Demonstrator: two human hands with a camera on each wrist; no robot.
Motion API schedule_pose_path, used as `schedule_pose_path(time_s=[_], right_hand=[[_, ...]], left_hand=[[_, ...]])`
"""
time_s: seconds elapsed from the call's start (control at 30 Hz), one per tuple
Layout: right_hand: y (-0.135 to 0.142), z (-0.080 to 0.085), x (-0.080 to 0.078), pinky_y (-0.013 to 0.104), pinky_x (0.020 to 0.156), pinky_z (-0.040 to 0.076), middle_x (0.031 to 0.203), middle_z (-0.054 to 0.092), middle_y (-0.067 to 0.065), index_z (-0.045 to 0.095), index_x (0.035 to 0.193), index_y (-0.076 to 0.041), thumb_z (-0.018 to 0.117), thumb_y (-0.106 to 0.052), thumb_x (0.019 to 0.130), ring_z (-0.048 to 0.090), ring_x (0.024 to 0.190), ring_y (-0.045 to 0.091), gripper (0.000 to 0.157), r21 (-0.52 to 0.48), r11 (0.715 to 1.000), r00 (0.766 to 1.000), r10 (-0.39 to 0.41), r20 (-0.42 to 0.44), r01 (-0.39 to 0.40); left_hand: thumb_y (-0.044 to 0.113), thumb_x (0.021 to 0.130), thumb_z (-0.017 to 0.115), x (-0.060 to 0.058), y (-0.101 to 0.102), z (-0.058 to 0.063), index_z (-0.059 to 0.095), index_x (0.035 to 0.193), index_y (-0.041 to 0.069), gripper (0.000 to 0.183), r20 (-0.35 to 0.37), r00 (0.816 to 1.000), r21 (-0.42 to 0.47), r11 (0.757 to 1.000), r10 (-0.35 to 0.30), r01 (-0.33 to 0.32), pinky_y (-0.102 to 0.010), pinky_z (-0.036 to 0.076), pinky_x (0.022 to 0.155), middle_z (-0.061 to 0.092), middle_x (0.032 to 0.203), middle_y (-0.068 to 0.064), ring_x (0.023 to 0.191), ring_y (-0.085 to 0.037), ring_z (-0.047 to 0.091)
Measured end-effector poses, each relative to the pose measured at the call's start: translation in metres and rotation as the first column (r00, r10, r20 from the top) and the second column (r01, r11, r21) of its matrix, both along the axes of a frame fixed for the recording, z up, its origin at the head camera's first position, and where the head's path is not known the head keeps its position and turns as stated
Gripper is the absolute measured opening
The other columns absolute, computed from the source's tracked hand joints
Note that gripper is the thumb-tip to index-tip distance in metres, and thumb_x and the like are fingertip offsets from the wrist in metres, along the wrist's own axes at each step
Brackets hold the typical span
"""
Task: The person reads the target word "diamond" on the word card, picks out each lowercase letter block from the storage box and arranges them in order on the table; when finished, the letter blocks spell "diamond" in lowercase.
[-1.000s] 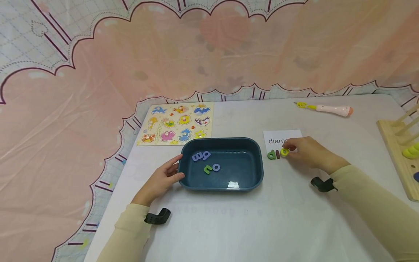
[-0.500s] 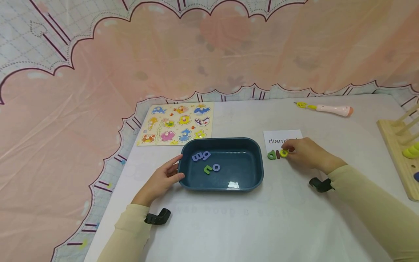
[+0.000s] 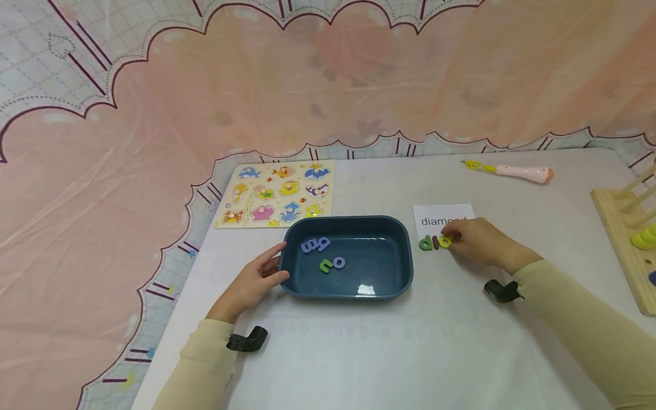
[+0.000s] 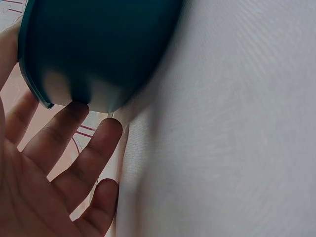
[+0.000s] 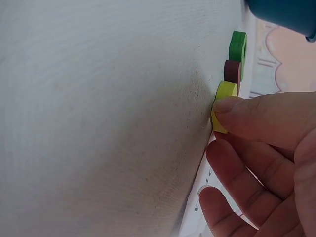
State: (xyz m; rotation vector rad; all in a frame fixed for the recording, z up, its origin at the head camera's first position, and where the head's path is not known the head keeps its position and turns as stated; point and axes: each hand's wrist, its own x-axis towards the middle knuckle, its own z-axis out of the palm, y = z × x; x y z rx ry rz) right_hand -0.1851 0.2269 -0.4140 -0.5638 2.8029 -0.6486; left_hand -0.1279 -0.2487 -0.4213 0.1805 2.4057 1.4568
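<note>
In the head view my left hand (image 3: 254,279) holds the left end of a dark blue-green tray (image 3: 381,256). Its thumb lies at the rim and fingertips meet the outer wall, as the left wrist view shows. My right hand (image 3: 479,242) pinches a small yellow letter (image 3: 444,242) between thumb and fingers, low at the table. Left of that stand a brown-red letter i or l (image 3: 435,242) and a green letter d (image 3: 425,243), in a row. Behind the row lies a white card (image 3: 425,212) printed "diamond", partly covered by my right hand.
Purple letters (image 3: 310,245) and a green n (image 3: 325,266) lie in the tray's left half. A sea-animal puzzle board (image 3: 274,193) sits behind it. Farther right are a pink-handled pen-like tool (image 3: 523,173) and a wooden peg stand (image 3: 622,245).
My right hand has shifted slightly left and down with the yellow letter, uncovering more of the printed word. My left hand and the tray have stayed put.
</note>
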Motion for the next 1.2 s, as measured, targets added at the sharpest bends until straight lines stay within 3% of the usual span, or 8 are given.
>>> schedule_pose_path(time_s=[1.2], right_hand=[[0.0017, 0.0046, 0.0002, 0.052, 0.088, 0.051, 0.106, 0.069, 0.015, 0.066, 0.119, 0.004, 0.066, -0.005, 0.089, 0.062, 0.097, 0.031, 0.031, -0.016, 1.0, 1.0, -0.01, -0.002, 0.01]], left_hand=[[0.02, 0.098, 0.067, 0.0009, 0.0012, 0.0007, 0.033, 0.158, 0.014, 0.069, -0.011, 1.0, -0.002, 1.0, 0.001, -0.001, -0.052, 0.041, 0.106, 0.049, 0.146, -0.024, 0.13, -0.038, 0.052]])
